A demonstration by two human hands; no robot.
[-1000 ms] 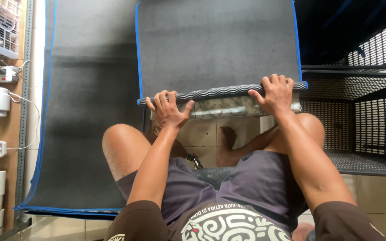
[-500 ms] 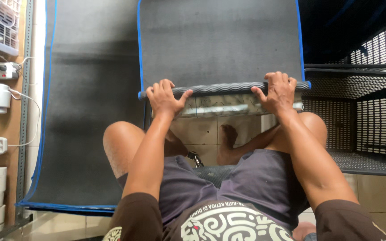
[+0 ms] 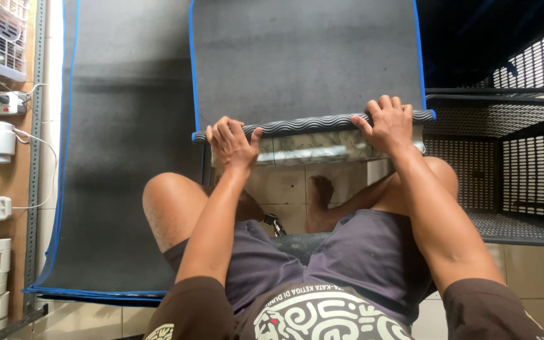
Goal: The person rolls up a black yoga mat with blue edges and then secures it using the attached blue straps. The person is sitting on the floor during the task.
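the dark grey mat (image 3: 306, 56) with a thin blue edging lies flat on the floor ahead of the seated person, and its near end is curled into a tight roll (image 3: 313, 123) running side to side just above the knees; the outer face of the roll shows a wavy ribbed grey texture, and under it a paler, mottled strip of the underside catches the light. a second, larger mat (image 3: 114, 157) of the same grey with blue trim lies to the left, partly beneath the first. the far end of the rolled mat is cut off by the top of the view, and how thick the roll is inside cannot be made out. the left hand (image 3: 233, 141) sits on the left end of the roll, fingers curled over the top and thumb spread, clasping it. the right hand (image 3: 388, 126) grips the right end likewise, knuckles up, both arms reaching forward over bent legs.
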